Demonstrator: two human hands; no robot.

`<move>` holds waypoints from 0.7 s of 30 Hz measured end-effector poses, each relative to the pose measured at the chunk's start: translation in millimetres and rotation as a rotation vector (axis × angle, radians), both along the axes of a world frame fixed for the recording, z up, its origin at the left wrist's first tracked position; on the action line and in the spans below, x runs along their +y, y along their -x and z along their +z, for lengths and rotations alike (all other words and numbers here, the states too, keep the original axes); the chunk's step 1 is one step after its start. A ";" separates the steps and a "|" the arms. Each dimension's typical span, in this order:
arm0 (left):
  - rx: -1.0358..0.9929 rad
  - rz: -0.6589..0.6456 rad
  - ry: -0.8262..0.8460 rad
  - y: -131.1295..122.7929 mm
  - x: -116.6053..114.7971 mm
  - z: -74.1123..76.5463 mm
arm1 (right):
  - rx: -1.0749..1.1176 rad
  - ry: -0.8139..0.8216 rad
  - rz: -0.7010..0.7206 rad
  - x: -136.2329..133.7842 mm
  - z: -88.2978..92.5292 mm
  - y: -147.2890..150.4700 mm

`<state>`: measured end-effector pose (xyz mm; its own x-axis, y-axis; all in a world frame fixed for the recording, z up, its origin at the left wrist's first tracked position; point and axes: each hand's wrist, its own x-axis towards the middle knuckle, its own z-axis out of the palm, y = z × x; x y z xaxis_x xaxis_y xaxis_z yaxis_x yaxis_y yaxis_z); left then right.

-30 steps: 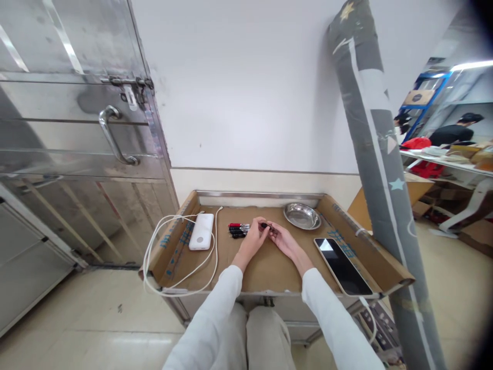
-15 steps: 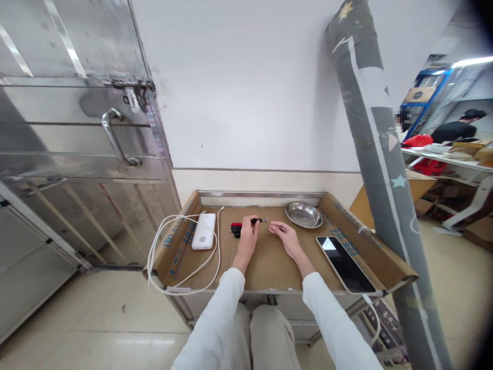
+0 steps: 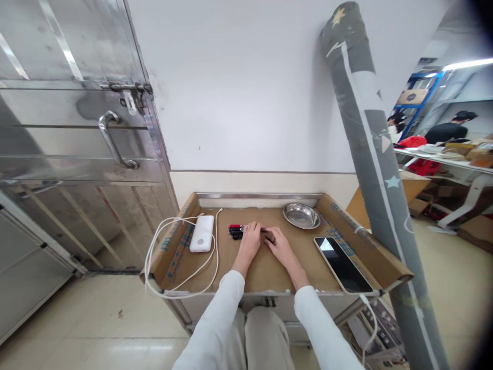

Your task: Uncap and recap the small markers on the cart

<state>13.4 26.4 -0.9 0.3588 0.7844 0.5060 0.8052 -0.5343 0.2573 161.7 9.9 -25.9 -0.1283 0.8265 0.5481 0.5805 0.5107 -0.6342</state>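
My left hand (image 3: 249, 240) and my right hand (image 3: 278, 245) rest close together on the cardboard-lined cart top (image 3: 265, 270). Their fingertips meet on a black marker (image 3: 270, 238), of which only a short dark piece shows between the fingers. Both hands have their fingers curled. Just left of my left hand lies a small bunch of red and black markers (image 3: 235, 230). My white sleeves and knees fill the lower middle of the head view.
A white power bank (image 3: 201, 233) with a looping white cable (image 3: 169, 267) lies at the left. A steel dish (image 3: 301, 216) and a dark-screened phone (image 3: 341, 264) are at the right. A rolled grey mat (image 3: 365, 144) leans at the right. A steel door (image 3: 77, 128) is on the left. People work far right.
Half a second ago my left hand held the black marker alone and my right hand was apart. Now the right hand has come back to the left, and both close on the marker.
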 end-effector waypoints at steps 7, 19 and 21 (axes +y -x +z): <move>0.003 -0.003 0.014 3.8 -18.3 -0.2 | -0.080 -0.006 -0.195 -4.8 -9.1 -5.4; 0.123 0.150 -0.036 -2.0 -13.3 -0.1 | -0.274 -0.092 -0.326 -6.0 -1.0 2.9; 0.114 0.179 -0.056 -2.8 -13.8 2.0 | -0.299 -0.093 -0.365 -7.1 2.2 4.4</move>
